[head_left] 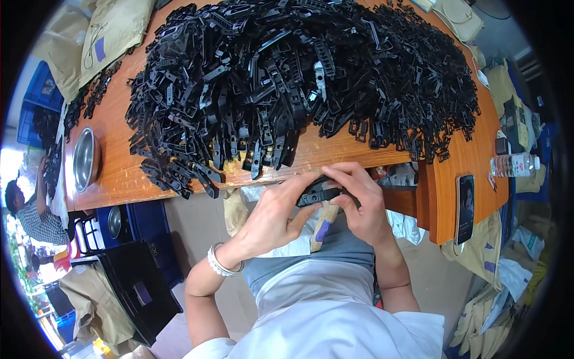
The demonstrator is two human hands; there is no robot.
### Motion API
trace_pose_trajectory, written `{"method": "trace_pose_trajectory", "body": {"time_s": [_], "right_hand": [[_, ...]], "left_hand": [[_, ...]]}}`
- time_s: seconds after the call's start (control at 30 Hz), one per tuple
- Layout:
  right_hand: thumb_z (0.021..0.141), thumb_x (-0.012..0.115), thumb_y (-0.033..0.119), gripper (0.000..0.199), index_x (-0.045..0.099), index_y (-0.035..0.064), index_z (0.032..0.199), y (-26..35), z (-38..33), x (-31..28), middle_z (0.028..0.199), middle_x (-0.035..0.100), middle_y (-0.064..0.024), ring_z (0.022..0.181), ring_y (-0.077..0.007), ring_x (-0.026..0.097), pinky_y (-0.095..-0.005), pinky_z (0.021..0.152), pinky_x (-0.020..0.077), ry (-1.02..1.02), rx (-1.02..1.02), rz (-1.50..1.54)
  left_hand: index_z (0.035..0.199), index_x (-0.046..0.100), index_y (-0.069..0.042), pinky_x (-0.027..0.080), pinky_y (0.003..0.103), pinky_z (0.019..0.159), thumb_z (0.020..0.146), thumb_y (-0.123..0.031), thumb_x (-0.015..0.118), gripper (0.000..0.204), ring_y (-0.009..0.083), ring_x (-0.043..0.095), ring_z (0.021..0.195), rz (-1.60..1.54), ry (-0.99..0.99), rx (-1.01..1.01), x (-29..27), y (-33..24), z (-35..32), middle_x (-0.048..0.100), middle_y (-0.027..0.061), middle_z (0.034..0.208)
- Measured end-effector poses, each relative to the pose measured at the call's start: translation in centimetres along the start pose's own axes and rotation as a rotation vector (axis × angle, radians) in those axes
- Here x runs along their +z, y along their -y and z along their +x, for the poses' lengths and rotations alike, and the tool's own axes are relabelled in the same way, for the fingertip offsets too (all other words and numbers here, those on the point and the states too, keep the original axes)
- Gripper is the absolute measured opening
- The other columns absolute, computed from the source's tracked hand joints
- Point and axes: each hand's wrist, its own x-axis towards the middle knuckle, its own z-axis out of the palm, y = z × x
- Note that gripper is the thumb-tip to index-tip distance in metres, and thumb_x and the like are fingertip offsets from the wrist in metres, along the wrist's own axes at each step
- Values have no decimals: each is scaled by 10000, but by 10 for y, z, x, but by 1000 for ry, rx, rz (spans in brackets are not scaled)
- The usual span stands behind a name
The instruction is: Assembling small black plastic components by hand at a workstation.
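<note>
Currently 2-handed handling, apparently: left hand and right hand, fingers curled mostly closed, pinch a black plastic part beside the table; next move likely needs steady fingertips.

my spot rn: brown wooden table in front of me, front edge kinda scuffed | floor dull greyish-beige | blue bins up on my left, black crate lower down | super bright glare far left, can't tell if window or doorway
</note>
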Motion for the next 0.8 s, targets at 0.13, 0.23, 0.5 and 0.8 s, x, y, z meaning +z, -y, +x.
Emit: {"method": "trace_pose_trajectory", "body": {"time_s": [0.13,0.23,0.5,0.8], "right_hand": [[770,610,34,232,606,-26,994,-1,2,4,897,557,-113,760,-209,555,-271,669,455,-11,31,-51],[745,610,-7,187,616,-32,930,1,5,7,840,557,-102,738,-201,547,-265,642,442,-39,46,-69],[724,652,21,200,617,-28,915,-4,-2,16,852,571,-109,749,-210,556,-279,673,441,-58,28,-21],[768,644,67,186,623,-32,924,0,1,13,793,565,-94,675,-187,543,-269,599,421,103,12,-111]], "left_hand": [[1149,505,26,486,330,741,734,-47,664,450,337,609,900,11,54,-34,-3,4,-1,604,200,1005],[1139,475,27,464,414,719,747,-32,625,424,394,569,860,-26,-49,118,6,13,-4,580,227,960],[1092,527,50,474,369,669,780,-196,666,420,361,610,795,-80,146,-83,-15,17,-5,614,229,917],[939,610,-17,476,311,632,738,-159,708,265,195,600,716,25,33,187,-63,32,14,605,95,839]]}}
